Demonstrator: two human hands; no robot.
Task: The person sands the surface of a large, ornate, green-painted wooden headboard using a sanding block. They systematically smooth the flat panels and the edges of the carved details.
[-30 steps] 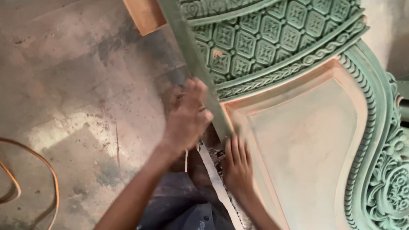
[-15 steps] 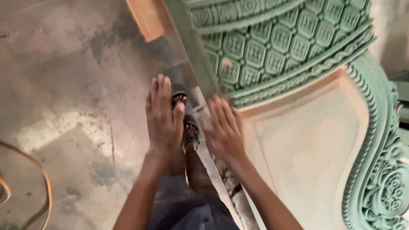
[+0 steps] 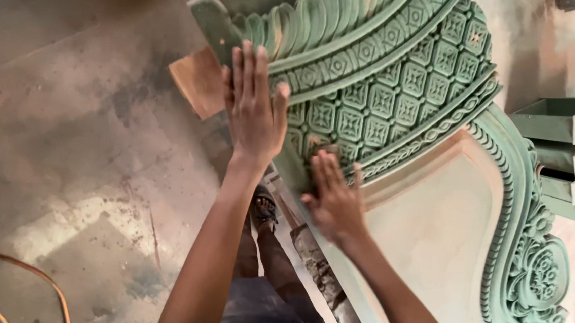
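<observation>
Both hands lie flat, fingers spread, grasping nothing: left hand (image 3: 256, 105) and right hand (image 3: 334, 197) on the green carved panel (image 3: 400, 88), its lower field bare.

Both palms lie flat on the green carved panel (image 3: 400, 88) — left hand (image 3: 256, 109) near its leafy edge, right hand (image 3: 335, 198) lower, beside the lattice carving (image 3: 400, 95).

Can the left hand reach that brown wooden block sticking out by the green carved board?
Probably yes. The left hand lies flat and open on the carved board's leafy edge, and the wooden block sits just beside its fingers with nothing between them. It holds nothing, so a short slide sideways should do.
</observation>
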